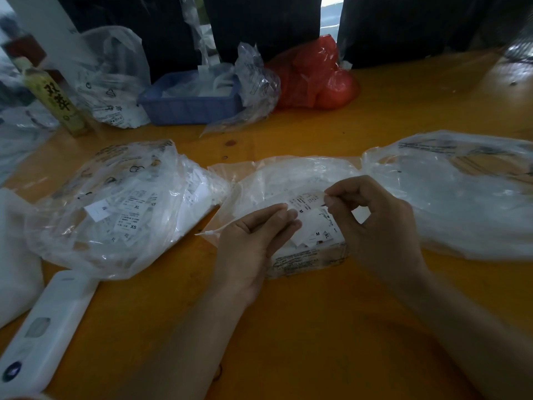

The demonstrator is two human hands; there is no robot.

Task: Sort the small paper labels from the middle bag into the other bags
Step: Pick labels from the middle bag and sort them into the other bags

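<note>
Three clear plastic bags lie in a row on the orange table. The middle bag (pixel 291 180) holds a pile of white size labels (pixel 315 235) marked M and XL. Over that pile, a single white label (pixel 307 201) is stretched between both hands. My right hand (pixel 375 223) pinches its right end between thumb and forefinger. My left hand (pixel 256 235) touches its left end with the fingertips. The left bag (pixel 115 209) contains labels printed XL and XS. The right bag (pixel 467 192) looks nearly empty.
A white remote-like device (pixel 46 321) lies at the near left beside white material (pixel 14 255). At the back stand a blue basket (pixel 190 102), a red bag (pixel 314 76), more clear bags (pixel 112 76) and a yellow bottle (pixel 57 99).
</note>
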